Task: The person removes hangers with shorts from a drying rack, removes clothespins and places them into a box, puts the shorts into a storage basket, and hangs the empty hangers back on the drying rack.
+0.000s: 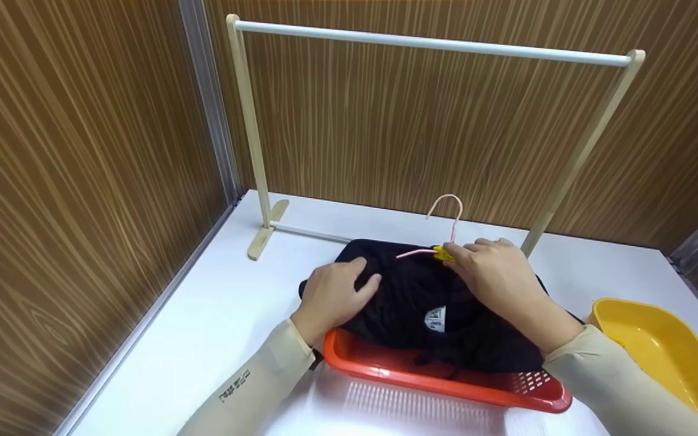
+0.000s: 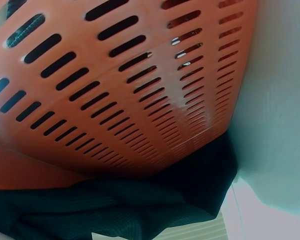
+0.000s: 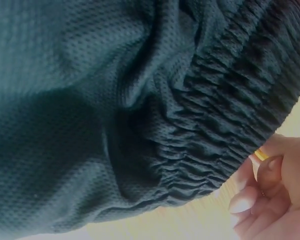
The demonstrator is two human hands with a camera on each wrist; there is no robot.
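Head view: black garment (image 1: 409, 290) draped over a red basket (image 1: 379, 370), its far side toward the back edge of the tabletop (image 1: 222, 315). Clipping neatly probably means keeping the gathered edge (image 3: 210, 135) smooth against the pink hanger (image 1: 460, 209). My left hand (image 1: 334, 293) rests on the garment, fingers relaxed; my right hand (image 1: 497, 275) pinches a yellow clip (image 1: 442, 254) at the hanger.

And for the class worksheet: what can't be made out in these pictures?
Print on the white label: too small to read, head view.
Part of the pink hanger and the full shape of the yellow piece: behind the right hand, head view.
Most of the red basket's inside: under the black garment, head view.
The whole yellow tray: cut off by the head view's edge.
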